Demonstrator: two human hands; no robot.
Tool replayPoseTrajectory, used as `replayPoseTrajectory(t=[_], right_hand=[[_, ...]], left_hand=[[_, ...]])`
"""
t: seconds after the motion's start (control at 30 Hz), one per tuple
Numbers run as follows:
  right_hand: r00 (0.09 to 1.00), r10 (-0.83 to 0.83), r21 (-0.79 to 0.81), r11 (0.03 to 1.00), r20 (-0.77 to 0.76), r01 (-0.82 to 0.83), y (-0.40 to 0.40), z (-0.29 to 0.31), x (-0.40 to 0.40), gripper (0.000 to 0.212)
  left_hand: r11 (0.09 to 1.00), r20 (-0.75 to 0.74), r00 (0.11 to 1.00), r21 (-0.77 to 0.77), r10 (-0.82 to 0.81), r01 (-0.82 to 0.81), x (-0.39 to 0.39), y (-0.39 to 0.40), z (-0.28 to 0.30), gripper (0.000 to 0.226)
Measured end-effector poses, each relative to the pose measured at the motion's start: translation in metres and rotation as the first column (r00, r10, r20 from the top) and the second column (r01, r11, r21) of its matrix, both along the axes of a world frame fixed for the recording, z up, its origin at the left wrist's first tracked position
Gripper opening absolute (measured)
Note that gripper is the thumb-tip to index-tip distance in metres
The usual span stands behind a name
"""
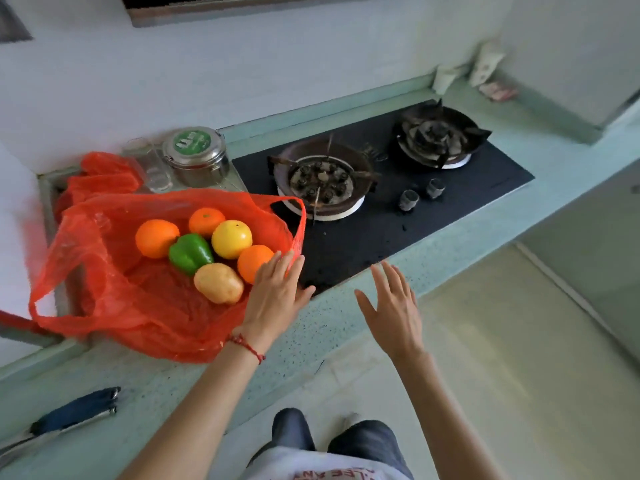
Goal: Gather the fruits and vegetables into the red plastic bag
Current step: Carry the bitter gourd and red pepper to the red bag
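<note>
A red plastic bag [114, 299] lies spread open on the green counter at the left. Inside it rest three oranges [156, 238], [206, 220], [255, 263], a yellow citrus fruit [231, 238], a green bell pepper [189, 253] and a potato [218, 283]. My left hand [277, 292] lies flat with fingers apart against the bag's right edge, next to the nearest orange, holding nothing. My right hand [393, 308] hovers open over the counter's front edge, to the right of the bag.
A black two-burner gas hob [381, 188] fills the counter right of the bag. Behind the bag stand a steel tin with a green lid [195, 155], a clear glass [150, 166] and more red plastic [104, 174]. A dark-handled tool [76, 410] lies near left.
</note>
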State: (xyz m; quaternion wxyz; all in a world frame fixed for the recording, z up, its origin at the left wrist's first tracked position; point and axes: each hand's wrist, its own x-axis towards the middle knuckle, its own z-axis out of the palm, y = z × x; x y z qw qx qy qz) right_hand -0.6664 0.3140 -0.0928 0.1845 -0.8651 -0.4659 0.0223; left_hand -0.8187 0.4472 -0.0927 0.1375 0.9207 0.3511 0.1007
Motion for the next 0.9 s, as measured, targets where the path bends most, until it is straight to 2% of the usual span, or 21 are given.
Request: replayPoseTrajectory(t=[0.2,0.43,0.73,0.9], right_hand=[[0.971,-0.236,0.063,0.971,0.045,0.233,-0.063,0.017,0.019,0.051],[0.889,-0.455,0.102,0.888,0.045,0.449,-0.154,0.023,0.035,0.057],[0.696,-0.717,0.102,0.695,0.027,0.712,-0.288,0.024,0.032,0.058],[0.574,-0.818,0.085,0.575,0.034,0.814,-0.355,0.023,0.022,0.06]], left_hand=[[0.98,-0.004,0.981,0.037,-0.195,0.195,0.047,-0.036,0.009,0.06],[0.906,-0.032,0.909,0.076,-0.415,0.417,0.1,-0.101,0.018,0.06],[0.709,-0.042,0.719,0.135,-0.694,0.692,0.164,-0.217,0.028,0.054],[0.582,-0.073,0.597,0.155,-0.799,0.798,0.19,-0.283,0.028,0.061]])
